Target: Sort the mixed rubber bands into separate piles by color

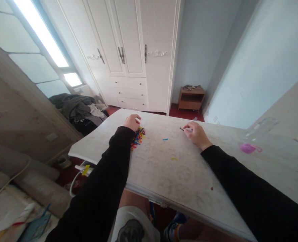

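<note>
My left hand (132,122) rests at the far side of a heap of small coloured sticks (138,137) on the white table (164,174), its fingers curled over the heap. My right hand (196,133) lies on the table further right, fingers pinched around a thin black stick (181,128) that pokes out to the left. A single blue stick (165,138) lies between the hands. A single yellow stick (174,158) lies nearer to me. Both arms wear black sleeves.
A pink lid-like object (249,148) and a clear plastic bottle (261,127) lie at the table's right. A white wardrobe (131,53) stands behind, a small wooden nightstand (191,97) beside it. Clothes (78,107) are piled at the left.
</note>
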Available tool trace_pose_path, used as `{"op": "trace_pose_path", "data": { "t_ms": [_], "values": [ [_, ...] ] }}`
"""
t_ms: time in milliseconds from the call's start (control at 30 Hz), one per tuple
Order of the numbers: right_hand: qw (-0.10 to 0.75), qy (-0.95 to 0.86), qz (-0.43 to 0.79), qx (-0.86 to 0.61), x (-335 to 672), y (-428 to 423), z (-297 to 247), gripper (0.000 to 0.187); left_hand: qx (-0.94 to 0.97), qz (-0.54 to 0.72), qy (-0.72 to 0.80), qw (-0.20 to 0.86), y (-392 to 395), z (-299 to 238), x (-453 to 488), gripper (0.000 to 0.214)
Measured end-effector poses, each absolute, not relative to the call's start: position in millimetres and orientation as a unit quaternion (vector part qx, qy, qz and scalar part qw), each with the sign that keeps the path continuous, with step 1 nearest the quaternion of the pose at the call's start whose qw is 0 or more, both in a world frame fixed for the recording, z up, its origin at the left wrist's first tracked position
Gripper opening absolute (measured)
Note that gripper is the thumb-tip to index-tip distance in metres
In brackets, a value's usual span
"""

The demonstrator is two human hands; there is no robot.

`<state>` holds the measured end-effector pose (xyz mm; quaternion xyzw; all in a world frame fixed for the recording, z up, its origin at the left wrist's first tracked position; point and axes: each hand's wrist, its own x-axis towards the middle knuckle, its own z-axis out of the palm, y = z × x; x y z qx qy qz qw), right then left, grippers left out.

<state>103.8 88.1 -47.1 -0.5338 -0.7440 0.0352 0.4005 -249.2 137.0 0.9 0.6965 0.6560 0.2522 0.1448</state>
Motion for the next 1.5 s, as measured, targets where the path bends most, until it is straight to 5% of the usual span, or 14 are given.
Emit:
{"op": "trace_pose_path", "data": {
  "t_ms": [467, 633, 1500],
  "values": [
    [0.398, -0.750, 0.034, -0.528, 103, 87, -47, 0.009, 0.743, 0.255, 0.609, 0.106, 130, 12, -243, 0.028],
    [0.395, -0.752, 0.031, -0.527, 104, 88, -48, 0.009, 0.793, 0.183, 0.557, 0.166, 123, 16, -236, 0.018],
    [0.382, -0.758, 0.031, -0.528, 104, 87, -48, 0.011, 0.785, 0.174, 0.551, 0.222, 127, 12, -243, 0.016]
  ]
}}
